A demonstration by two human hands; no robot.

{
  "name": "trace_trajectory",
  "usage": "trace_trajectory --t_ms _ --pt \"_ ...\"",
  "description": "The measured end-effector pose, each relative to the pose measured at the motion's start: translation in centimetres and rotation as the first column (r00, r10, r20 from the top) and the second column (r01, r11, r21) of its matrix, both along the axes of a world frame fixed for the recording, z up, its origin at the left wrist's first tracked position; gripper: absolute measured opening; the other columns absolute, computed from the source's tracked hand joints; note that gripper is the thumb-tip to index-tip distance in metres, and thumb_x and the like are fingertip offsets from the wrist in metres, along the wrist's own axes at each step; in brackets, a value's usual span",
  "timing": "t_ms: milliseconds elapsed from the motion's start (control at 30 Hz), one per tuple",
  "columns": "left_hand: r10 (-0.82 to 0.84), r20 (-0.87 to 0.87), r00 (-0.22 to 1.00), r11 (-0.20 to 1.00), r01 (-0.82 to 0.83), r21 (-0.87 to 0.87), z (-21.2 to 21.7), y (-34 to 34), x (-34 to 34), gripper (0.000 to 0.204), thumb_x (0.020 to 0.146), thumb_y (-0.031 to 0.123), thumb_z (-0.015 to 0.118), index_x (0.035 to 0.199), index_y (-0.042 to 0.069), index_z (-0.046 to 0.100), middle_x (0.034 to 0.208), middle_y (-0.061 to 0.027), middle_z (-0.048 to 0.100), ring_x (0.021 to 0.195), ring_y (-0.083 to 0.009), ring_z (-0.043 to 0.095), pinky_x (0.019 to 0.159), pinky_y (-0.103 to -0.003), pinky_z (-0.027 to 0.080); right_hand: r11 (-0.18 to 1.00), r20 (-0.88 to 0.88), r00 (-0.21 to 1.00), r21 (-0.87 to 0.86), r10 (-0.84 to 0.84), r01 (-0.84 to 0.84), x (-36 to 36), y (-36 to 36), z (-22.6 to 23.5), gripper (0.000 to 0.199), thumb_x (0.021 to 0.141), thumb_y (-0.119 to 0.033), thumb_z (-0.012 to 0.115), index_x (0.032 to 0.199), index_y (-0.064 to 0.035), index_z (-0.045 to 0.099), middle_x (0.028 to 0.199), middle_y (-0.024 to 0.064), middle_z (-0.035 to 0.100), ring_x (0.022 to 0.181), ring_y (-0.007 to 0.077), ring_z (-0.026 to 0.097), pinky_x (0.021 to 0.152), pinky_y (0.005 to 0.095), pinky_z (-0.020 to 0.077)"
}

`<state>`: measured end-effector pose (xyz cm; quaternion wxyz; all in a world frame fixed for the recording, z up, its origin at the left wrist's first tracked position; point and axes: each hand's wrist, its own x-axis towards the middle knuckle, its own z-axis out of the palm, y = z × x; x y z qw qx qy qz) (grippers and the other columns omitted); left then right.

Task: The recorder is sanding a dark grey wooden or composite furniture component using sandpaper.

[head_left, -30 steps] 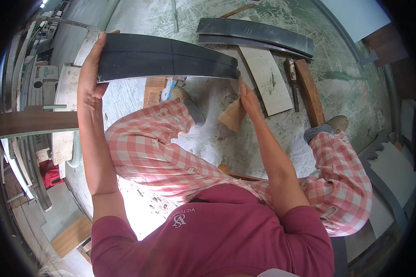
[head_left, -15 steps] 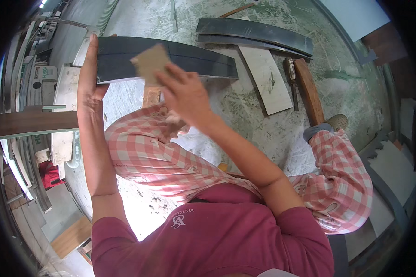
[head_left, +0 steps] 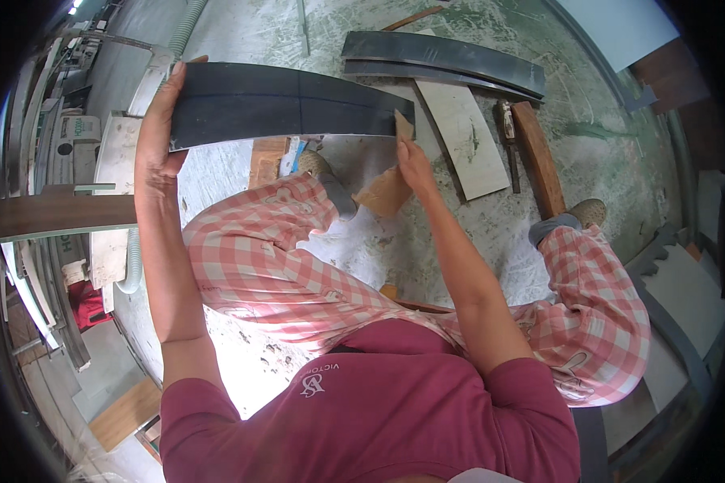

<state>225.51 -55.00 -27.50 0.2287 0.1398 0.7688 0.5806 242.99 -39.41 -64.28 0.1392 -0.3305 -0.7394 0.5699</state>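
My left hand (head_left: 166,121) grips the left end of a dark, curved panel (head_left: 274,101), fingers behind it and thumb along its end. The panel is held up in front of me, and thin lines cross its face. Between the fingers of my right hand (head_left: 413,167) is a tan piece of sandpaper (head_left: 404,126), bent up against the panel's right end. Just left of my right wrist, a brown, paper-like piece (head_left: 384,191) shows; whether it joins the sandpaper I cannot tell.
Two dark curved strips (head_left: 443,60) lie on the floor beyond, partly over a pale board (head_left: 467,145). A chisel-like tool (head_left: 508,137) rests beside a reddish wooden block (head_left: 537,157). Stacked boards (head_left: 56,217) and a ribbed hose (head_left: 187,28) are at the left.
My right hand has moved right and down with the sandpaper, from the panel's middle to its right end. The panel's left end has shifted slightly right, with my left hand still on it.
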Motion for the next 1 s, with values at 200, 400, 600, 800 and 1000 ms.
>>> trace_trajectory --t_ms 200,400,600,800,1000 --pt "-0.070 -0.045 0.997 0.997 0.071 0.036 0.3 0.8 0.9 0.053 0.089 0.043 0.047 0.120 0.000 0.050 0.107 -0.0129 0.058 0.097 -0.0166 0.057 0.084 -0.027 0.045 0.995 0.167 0.986 -0.102 0.006 0.011 1.6 1.4 0.9 0.043 0.090 -0.032 0.038 0.122 -0.0066 0.050 0.120 0.0186 0.052 0.110 0.0349 0.049 0.093 0.0380 0.0373" --pt "0.006 0.000 1.000 1.000 -0.006 0.020 0.4 0.9 0.7 0.057 0.090 0.049 0.042 0.117 0.000 0.052 0.107 -0.0135 0.059 0.096 -0.0177 0.058 0.084 -0.027 0.046 0.943 -0.413 0.898 0.333 0.152 -0.006 -3.8 -3.1 18.5 0.035 0.085 -0.021 0.048 0.117 -0.0087 0.054 0.119 0.0135 0.052 0.103 0.0319 0.051 0.088 0.0381 0.0415" --pt "-0.004 -0.020 1.000 0.999 0.005 0.036 0.6 1.3 1.3 0.058 0.089 0.050 0.042 0.117 0.000 0.052 0.108 -0.0124 0.058 0.097 -0.0166 0.057 0.084 -0.027 0.046 0.881 -0.461 0.835 0.471 0.299 -0.055 -3.6 -6.7 24.7 0.036 0.084 -0.021 0.050 0.119 -0.0197 0.054 0.123 0.0100 0.048 0.090 0.0312 0.050 0.082 0.0366 0.0444" --pt "-0.023 -0.004 1.000 1.000 0.023 0.016 0.1 0.3 0.3 0.054 0.089 0.045 0.046 0.119 0.000 0.051 0.108 -0.0129 0.058 0.098 -0.0167 0.057 0.084 -0.027 0.046 0.933 -0.293 0.952 0.359 0.087 0.026 -5.1 -2.5 12.2 0.032 0.087 -0.023 0.045 0.114 -0.0096 0.055 0.118 0.0118 0.053 0.096 0.0304 0.053 0.084 0.0394 0.0420" --pt "-0.042 -0.003 0.999 0.998 0.043 0.039 -0.3 -0.3 -0.4 0.054 0.089 0.044 0.046 0.119 -0.001 0.050 0.109 -0.0142 0.057 0.099 -0.0172 0.057 0.086 -0.027 0.045 0.996 0.012 1.000 -0.080 -0.029 0.030 -3.8 2.7 1.5 0.042 0.090 -0.032 0.036 0.111 -0.0018 0.056 0.114 0.0212 0.054 0.109 0.0373 0.047 0.091 0.0412 0.0373"
